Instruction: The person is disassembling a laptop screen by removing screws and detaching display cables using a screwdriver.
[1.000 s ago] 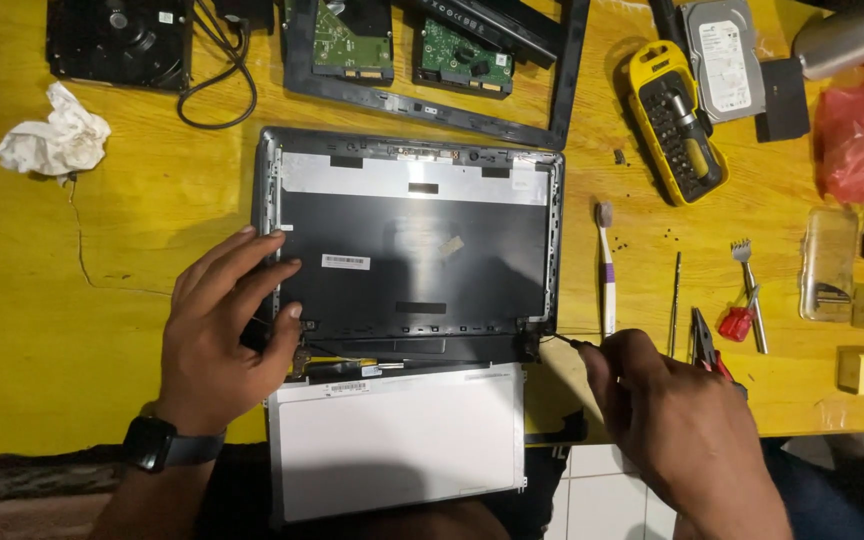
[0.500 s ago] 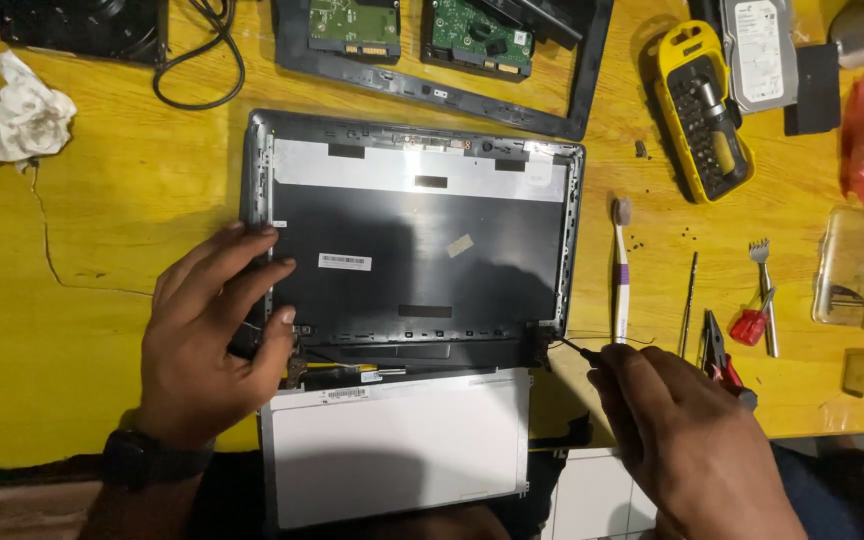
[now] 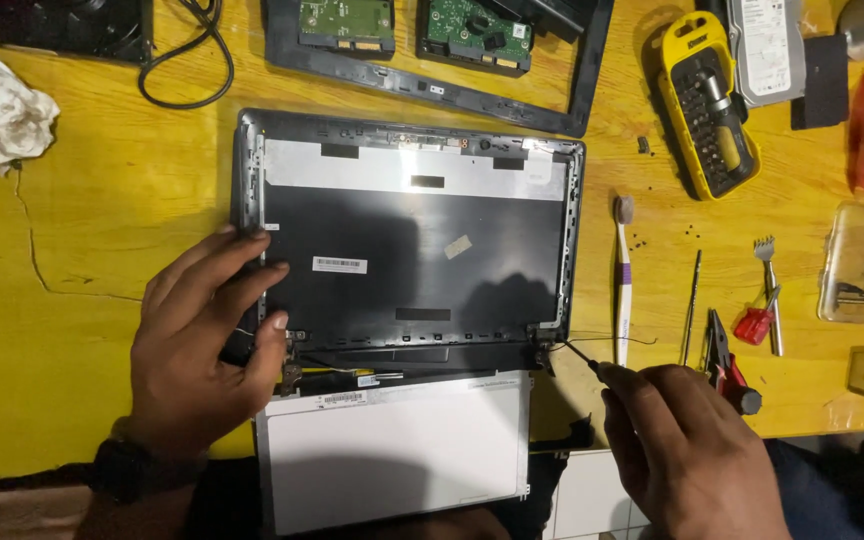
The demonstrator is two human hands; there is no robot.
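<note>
On the scratched yellow wooden tabletop (image 3: 82,330) lies a dark grey plastic laptop lid shell (image 3: 412,270), matt and rectangular, with a pale silver band along its far edge, a small white oblong label left of centre and a smaller pale sticker to its right; just near of it rests a flat white-backed display panel (image 3: 392,450) with a thin metal rim; the left hand (image 3: 202,350) lies spread and open, fingers pressing the shell's left rim; the right hand (image 3: 682,440) is closed around a slim black-tipped screwdriver (image 3: 577,352), its tip at the near-right hinge corner; right of the shell lies a white-and-purple toothbrush (image 3: 623,280); farther right sits a yellow bit case (image 3: 704,100).
</note>
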